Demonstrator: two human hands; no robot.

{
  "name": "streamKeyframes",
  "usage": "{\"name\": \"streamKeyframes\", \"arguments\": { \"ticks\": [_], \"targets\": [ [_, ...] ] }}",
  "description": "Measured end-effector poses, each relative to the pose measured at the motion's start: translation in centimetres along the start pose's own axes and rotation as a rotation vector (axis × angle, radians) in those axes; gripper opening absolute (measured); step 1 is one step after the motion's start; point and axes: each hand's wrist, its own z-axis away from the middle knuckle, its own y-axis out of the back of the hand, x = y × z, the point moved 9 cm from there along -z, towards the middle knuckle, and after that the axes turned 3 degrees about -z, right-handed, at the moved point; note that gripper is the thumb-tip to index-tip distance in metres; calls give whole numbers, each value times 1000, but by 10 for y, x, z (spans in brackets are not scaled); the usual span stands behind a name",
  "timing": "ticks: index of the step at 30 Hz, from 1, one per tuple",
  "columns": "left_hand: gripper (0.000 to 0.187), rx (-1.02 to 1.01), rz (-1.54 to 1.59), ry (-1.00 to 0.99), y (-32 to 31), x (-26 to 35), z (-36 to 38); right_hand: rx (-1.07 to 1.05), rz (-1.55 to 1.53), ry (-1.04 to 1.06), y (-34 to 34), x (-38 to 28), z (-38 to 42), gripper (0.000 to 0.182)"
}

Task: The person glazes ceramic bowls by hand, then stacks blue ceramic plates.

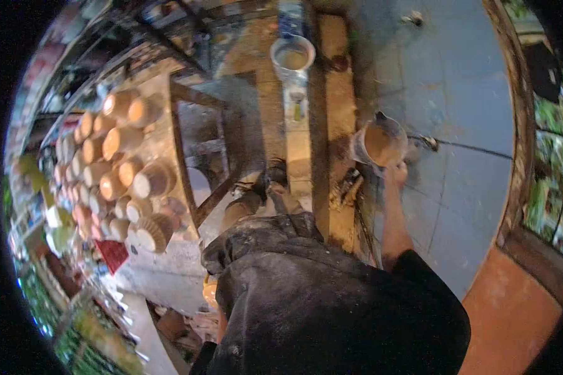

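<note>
At the right, my right hand (395, 174) holds the near rim of a whitish pitcher (358, 150) that has brown liquid inside and a dark spot at its far rim. My left hand is hidden beside my dark clothing; only part of that forearm shows. Near it, at my left side, is a small orange pot (211, 291), partly covered by the clothing. Whether the left hand grips this pot cannot be made out.
Many clay pots (120, 142) stand in rows on a table (166, 119) at the left. A white bucket (293, 57) is ahead, beside a wooden beam (336, 100). A red triangular piece (112, 255) lies near the pots. Blue tiles (463, 112) cover the right side.
</note>
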Motion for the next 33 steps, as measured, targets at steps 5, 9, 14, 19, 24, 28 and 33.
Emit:
{"name": "streamKeyframes", "arguments": {
  "ticks": [5, 9, 14, 19, 24, 28, 33],
  "targets": [
    [36, -9, 75, 49, 13, -2, -7, 162, 155, -549, 19, 98, -41, 46],
    [36, -9, 111, 56, 21, 2, -10, 170, 75, -536, 30, 115, -41, 42],
    [37, -23, 94, -11, 17, 22, -11, -64, -281, -422, 22, 110, -36, 45],
    [37, 18, -15, -100, 13, 63, 3, -281, 44, -161, 8, 93, -64, 41],
    [34, -31, 131, 15, 4, 51, -18, -300, 771, 256, 27, 100, -64, 37],
    [34, -15, 247, 125, 4, 64, -8, -221, 1360, 608, 25, 90, -57, 34],
    [33, -48, 239, 126, -4, 61, -3, -171, 1748, 924, 18, 84, -42, 31]
  ]
}}
